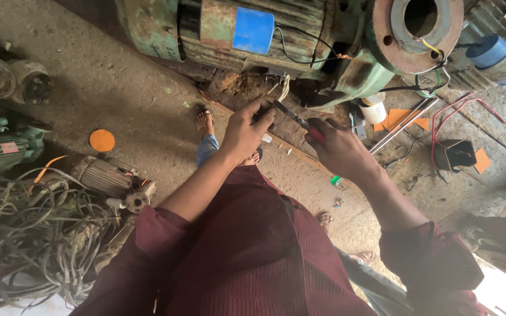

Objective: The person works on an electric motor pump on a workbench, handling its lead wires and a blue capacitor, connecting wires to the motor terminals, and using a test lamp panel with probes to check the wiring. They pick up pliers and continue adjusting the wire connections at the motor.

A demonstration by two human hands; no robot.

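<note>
Between both hands (247, 131), pliers (293, 115) pointing up-left

Dusty concrete floor (118, 88), daylight

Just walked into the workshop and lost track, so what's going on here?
A person in a maroon shirt stands over a big green motor on the floor. The right hand grips red-handled pliers, whose tip reaches toward the left hand. The left hand pinches something small at the tip, too small to make out. Loose wires hang from the motor just above the hands. A tangle of cable and smaller motors lie to the left.
</note>
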